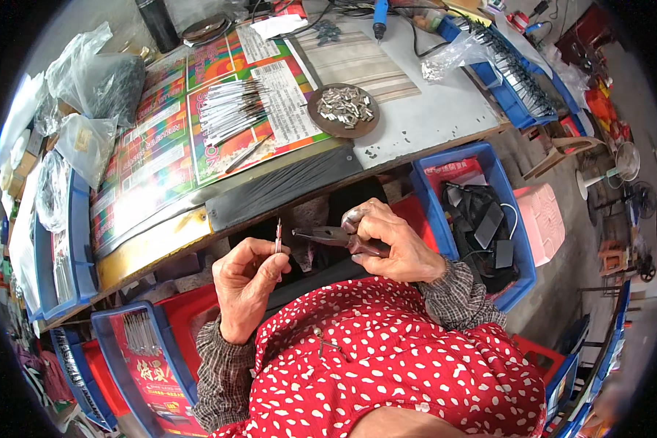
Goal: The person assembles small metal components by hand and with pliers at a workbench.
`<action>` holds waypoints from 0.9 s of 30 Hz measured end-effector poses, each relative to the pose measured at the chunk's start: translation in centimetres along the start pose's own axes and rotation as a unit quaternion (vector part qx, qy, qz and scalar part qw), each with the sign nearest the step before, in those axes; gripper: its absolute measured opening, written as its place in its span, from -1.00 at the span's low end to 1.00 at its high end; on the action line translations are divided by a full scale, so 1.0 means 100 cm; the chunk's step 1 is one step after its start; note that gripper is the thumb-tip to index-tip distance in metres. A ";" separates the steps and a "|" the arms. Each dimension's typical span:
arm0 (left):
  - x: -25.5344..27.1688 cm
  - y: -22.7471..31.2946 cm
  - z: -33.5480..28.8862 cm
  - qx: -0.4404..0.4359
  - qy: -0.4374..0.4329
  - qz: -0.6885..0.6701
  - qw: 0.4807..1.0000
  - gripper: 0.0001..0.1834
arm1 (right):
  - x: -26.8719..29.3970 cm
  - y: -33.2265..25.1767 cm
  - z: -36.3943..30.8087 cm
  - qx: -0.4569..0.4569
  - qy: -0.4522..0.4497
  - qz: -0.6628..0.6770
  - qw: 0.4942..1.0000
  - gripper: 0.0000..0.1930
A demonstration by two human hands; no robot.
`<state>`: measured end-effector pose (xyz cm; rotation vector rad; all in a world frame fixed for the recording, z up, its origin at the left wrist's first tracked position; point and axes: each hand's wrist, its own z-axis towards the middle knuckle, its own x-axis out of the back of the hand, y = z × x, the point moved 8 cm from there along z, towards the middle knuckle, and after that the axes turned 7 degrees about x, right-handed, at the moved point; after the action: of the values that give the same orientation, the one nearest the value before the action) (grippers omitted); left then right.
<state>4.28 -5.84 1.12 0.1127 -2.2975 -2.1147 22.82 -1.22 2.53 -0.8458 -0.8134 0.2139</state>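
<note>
Between thumb and fingers, my left hand point(248, 281) pinches a thin rod-like piece point(278, 237) with a fine pointed tip standing upright; its exact kind is too small to make out. My right hand point(398, 244) is wrapped round the handles of a pair of pliers point(328, 234), whose jaws point left toward the rod, apart from it. Both hands are over my lap, just below the table's front edge. On the table beyond them, a round brown dish point(336, 131) holds many small silvery metal pieces point(347, 104). A bundle of thin white rods point(230, 109) lies to its left.
A blue bin point(522, 252) with black cables and devices stands at the right, beside a pink box point(542, 223). Another blue bin point(102, 343) is at the lower left. Plastic bags point(87, 139) sit on the table's left, and a blue-handled tool point(380, 16) is at the back.
</note>
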 end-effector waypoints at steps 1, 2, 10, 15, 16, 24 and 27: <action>0.001 0.000 -0.001 -0.001 -0.002 -0.004 1.000 -0.81 | -0.001 0.001 0.000 0.004 -0.003 -0.019 1.000 -0.76; 0.002 0.000 -0.001 0.000 -0.001 -0.004 1.000 -0.81 | -0.003 0.002 0.000 0.003 -0.004 -0.018 1.000 -0.76; 0.002 -0.002 -0.002 0.002 -0.010 0.015 1.000 -0.82 | -0.007 -0.001 0.002 0.007 -0.018 -0.020 1.000 -0.73; 0.000 -0.005 -0.001 0.001 -0.012 0.006 1.000 -0.83 | -0.009 0.000 0.000 -0.014 -0.033 -0.020 0.999 -0.72; 0.000 -0.004 -0.001 -0.006 -0.015 0.006 1.000 -0.83 | -0.009 0.001 -0.001 -0.015 -0.035 -0.022 0.999 -0.72; -0.003 -0.008 0.002 -0.001 -0.039 0.043 0.998 -0.84 | -0.009 0.002 0.001 0.014 -0.034 -0.039 0.999 -0.74; -0.005 -0.008 0.003 -0.002 -0.047 0.053 0.997 -0.84 | -0.010 0.003 -0.001 0.024 -0.018 -0.050 0.998 -0.75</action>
<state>4.79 -5.61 0.28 -0.1085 -2.2933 -2.1155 22.20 -1.51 1.71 -0.7562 -0.8778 0.1605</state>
